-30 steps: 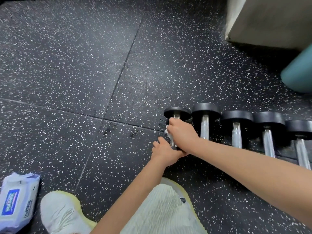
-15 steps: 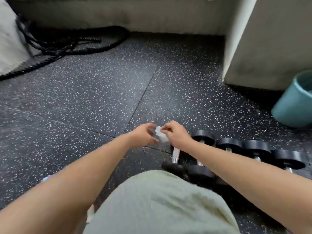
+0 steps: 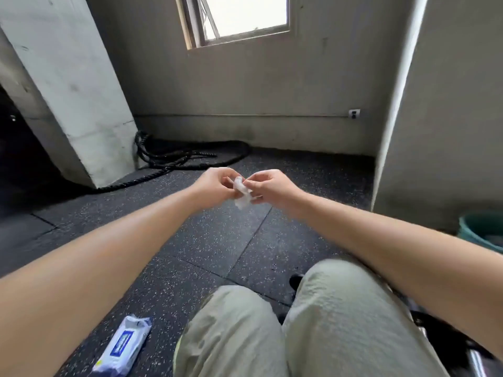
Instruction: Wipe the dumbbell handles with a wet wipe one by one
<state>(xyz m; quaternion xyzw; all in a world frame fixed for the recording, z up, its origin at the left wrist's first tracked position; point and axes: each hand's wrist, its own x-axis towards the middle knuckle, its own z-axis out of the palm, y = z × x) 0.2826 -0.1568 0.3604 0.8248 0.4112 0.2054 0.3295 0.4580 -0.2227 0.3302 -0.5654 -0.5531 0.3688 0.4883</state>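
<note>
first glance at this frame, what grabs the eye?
Dead centre, the left hand and right hand both pinch a crumpled wet wipe in the air above the speckled floor. Behind them, a bright window sits at top centre, and a black rope lies coiled by the concrete pillar on the left. The wipes pack lies on the floor at bottom left.

We see the wet wipe (image 3: 241, 193), white and crumpled, pinched in mid-air between left hand (image 3: 215, 186) and right hand (image 3: 272, 187). Dumbbells (image 3: 478, 363) lie lower right, mostly hidden, with only dark ends and some chrome showing.
</note>
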